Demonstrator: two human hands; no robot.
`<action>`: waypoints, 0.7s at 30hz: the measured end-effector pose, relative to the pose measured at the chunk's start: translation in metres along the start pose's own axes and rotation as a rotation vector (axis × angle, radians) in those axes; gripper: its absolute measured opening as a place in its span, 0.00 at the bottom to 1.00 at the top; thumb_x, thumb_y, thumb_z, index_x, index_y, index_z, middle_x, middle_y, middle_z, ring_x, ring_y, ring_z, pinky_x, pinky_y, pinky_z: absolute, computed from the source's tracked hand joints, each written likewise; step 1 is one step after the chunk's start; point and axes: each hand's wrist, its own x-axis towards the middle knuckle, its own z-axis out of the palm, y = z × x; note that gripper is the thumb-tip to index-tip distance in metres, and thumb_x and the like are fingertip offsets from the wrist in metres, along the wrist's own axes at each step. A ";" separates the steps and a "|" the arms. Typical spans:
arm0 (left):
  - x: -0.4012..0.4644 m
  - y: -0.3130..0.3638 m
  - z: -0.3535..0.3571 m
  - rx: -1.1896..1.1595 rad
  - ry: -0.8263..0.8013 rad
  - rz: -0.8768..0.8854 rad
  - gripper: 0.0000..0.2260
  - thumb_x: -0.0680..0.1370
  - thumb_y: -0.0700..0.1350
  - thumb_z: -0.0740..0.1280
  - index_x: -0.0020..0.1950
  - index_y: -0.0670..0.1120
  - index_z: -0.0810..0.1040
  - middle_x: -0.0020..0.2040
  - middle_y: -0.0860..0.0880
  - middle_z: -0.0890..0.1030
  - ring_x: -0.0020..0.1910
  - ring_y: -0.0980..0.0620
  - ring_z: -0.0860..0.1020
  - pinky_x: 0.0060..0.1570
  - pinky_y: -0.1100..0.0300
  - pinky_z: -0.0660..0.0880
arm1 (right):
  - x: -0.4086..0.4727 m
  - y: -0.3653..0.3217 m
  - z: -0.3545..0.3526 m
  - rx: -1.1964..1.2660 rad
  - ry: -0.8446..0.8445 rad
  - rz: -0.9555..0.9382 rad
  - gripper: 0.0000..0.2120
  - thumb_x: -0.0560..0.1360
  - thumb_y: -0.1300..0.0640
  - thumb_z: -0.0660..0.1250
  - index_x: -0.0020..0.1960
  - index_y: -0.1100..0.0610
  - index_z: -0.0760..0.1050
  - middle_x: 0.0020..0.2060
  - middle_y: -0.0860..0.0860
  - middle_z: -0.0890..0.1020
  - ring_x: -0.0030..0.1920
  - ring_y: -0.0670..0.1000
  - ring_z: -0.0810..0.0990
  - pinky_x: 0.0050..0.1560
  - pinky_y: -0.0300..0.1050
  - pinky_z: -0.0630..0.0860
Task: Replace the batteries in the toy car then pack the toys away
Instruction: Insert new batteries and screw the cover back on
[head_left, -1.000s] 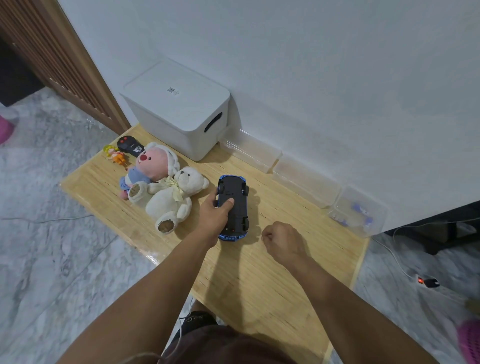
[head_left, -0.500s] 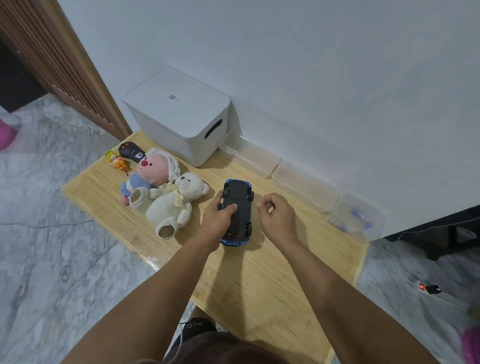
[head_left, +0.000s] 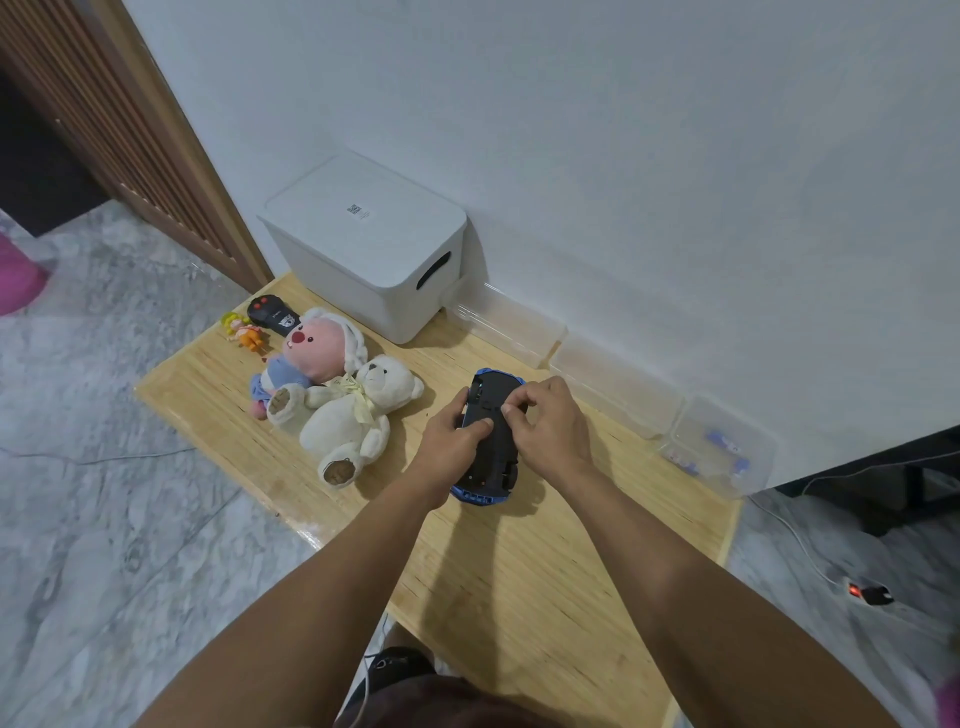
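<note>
Toy car (head_left: 491, 441): blue body, lying upside down on the wooden table (head_left: 545, 571) with its black underside facing up, about mid-table and a little toward the wall; both hands are on it.
Left hand (head_left: 449, 441): grips the car's left side, fingers curled round the edge and the thumb laid across the black underside.
Right hand (head_left: 550, 423): sits over the car's right side and upper middle, fingers curled tightly with the tips pressed to the underside; whether they pinch a small part there cannot be told.
White teddy bear (head_left: 350, 418): lies on its back just left of the left hand, close to it but apart from the car.
Pink plush doll (head_left: 306, 358): lies against the bear on its far-left side, touching it.
Black remote (head_left: 270, 314): lies behind the pink doll's head, near the table's far-left corner.
Small orange figure (head_left: 244, 332): lies just beside the remote, at the table's left edge.
White lidded box (head_left: 371, 244): stands at the back of the table against the wall, lid on, well apart from the car.
Clear containers (head_left: 615, 387): stand in a row along the wall to the right of the box; the last one (head_left: 719, 447) holds small blue and white items, too small to identify.
</note>
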 end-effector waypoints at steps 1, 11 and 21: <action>0.000 0.000 0.000 0.002 0.000 -0.005 0.18 0.79 0.38 0.62 0.53 0.63 0.77 0.48 0.51 0.84 0.44 0.53 0.82 0.41 0.60 0.79 | 0.000 0.000 0.000 -0.008 0.001 -0.002 0.02 0.75 0.52 0.67 0.44 0.49 0.77 0.46 0.44 0.71 0.44 0.48 0.75 0.42 0.42 0.68; 0.002 0.003 -0.001 -0.011 0.021 -0.025 0.16 0.79 0.39 0.62 0.51 0.62 0.77 0.47 0.51 0.83 0.43 0.53 0.82 0.39 0.59 0.79 | 0.001 0.009 0.001 -0.005 0.000 -0.116 0.06 0.75 0.53 0.67 0.49 0.48 0.82 0.45 0.44 0.75 0.47 0.47 0.76 0.46 0.46 0.75; 0.002 0.003 -0.002 0.005 0.022 -0.021 0.15 0.79 0.39 0.62 0.53 0.61 0.77 0.50 0.47 0.83 0.46 0.49 0.82 0.42 0.56 0.81 | -0.001 0.015 0.001 -0.015 0.026 -0.222 0.08 0.75 0.56 0.68 0.52 0.52 0.83 0.42 0.44 0.75 0.44 0.49 0.78 0.44 0.47 0.76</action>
